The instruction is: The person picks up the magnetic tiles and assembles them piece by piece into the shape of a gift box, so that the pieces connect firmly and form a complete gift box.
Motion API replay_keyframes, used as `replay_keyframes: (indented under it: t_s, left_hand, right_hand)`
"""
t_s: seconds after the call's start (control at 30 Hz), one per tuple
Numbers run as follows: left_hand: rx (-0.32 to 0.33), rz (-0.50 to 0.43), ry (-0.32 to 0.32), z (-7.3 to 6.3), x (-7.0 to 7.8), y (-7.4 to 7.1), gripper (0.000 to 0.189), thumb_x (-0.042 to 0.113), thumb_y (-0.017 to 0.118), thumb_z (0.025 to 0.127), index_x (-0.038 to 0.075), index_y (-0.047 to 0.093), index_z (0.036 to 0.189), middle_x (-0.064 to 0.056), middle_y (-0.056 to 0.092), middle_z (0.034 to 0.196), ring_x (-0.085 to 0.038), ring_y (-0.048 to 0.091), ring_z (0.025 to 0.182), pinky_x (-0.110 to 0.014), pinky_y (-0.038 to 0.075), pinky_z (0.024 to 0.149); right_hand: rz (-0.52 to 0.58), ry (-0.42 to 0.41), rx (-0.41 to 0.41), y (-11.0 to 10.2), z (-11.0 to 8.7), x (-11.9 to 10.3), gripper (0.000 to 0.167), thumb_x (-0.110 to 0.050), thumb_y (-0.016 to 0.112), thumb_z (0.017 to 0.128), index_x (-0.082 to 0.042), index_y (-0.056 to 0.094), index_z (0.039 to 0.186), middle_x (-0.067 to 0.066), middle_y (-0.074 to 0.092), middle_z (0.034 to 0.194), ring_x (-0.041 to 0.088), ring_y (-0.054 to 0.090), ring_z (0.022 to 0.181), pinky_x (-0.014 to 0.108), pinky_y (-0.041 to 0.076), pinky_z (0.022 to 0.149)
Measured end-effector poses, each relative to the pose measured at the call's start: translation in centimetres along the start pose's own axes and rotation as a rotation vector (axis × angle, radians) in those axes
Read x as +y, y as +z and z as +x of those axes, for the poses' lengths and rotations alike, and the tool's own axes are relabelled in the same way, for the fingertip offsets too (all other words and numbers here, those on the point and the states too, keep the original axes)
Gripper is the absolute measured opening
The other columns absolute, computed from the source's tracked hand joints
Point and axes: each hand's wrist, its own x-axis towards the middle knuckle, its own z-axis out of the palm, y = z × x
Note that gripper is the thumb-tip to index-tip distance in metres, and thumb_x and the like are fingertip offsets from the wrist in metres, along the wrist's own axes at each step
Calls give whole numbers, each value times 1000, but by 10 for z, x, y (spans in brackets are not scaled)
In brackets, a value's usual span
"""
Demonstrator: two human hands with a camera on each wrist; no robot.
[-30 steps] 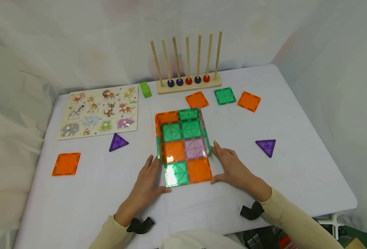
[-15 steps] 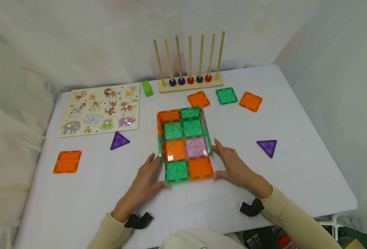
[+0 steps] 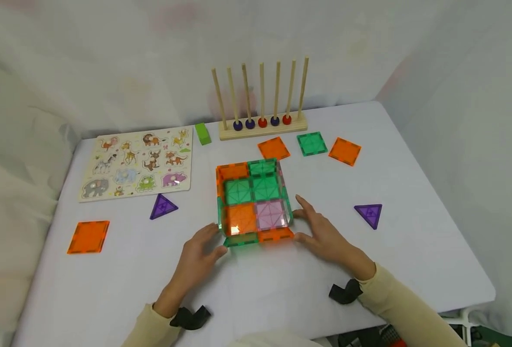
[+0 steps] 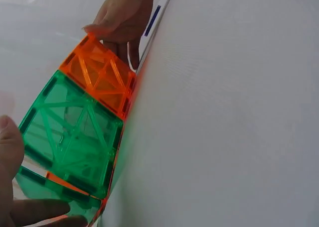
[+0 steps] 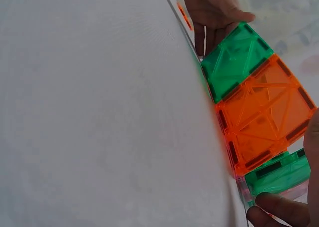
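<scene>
An open-topped box of translucent magnetic tiles (image 3: 232, 171), in orange, green and pink, stands mid-table in the head view. Along its near side a green square tile (image 4: 75, 127) and an orange square tile (image 5: 269, 112) lean upward, side by side, their lower edges at the box floor. My left hand (image 3: 197, 255) is at the near left corner, fingers extended along the left wall and thumb by the green tile's upper edge. On the other side, my right hand (image 3: 325, 238) has its fingers beside the right wall and its thumb tip at the orange tile's corner.
Behind the box lie an orange tile (image 3: 274, 148), a green tile (image 3: 312, 143) and another orange tile (image 3: 345, 151). A pegged bead stand (image 3: 264, 130), green block (image 3: 202, 134) and animal puzzle board (image 3: 136, 161) line the back. Purple triangles (image 3: 163, 206) and an orange square (image 3: 88, 237) lie outward.
The near green and orange tiles, flat on the table before, have swung up toward the box. Both hands moved with them, staying at the near corners. The head view has shifted slightly.
</scene>
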Motion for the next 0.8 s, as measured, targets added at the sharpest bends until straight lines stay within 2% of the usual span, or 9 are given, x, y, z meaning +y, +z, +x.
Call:
replay_keyframes:
  t_s: [0.17,0.3,0.53,0.8]
  left_hand:
    - [98,-70,-14,7,2,5,47,23,69,88,-1,59,128,-20,61,128,-38,54,123,-54,41,104]
    - [126,-103,-12,12,3,9,45,20,66,91,0,57,130,-18,61,128,-36,55,123,-53,42,103]
    - [91,-135,-19,12,5,11,51,27,63,94,3,51,137,-15,56,135,-31,51,129,-50,41,106]
    - [77,-109,-19,12,6,13,57,30,62,94,3,46,141,-14,52,141,-31,46,133,-50,37,110]
  right_hand:
    - [-10,36,6,0,1,-2,84,-42,60,93,-14,10,154,9,61,129,28,57,120,54,41,104]
    - [-31,48,8,-2,1,-4,82,-32,62,93,-18,10,154,9,61,129,27,58,119,53,42,103]
    - [-79,70,6,1,2,-6,73,-33,61,94,-14,22,153,7,62,126,25,56,119,50,43,102]
    - [-110,59,-28,3,4,-9,62,-35,55,97,-13,32,151,8,53,139,26,50,126,47,42,105]
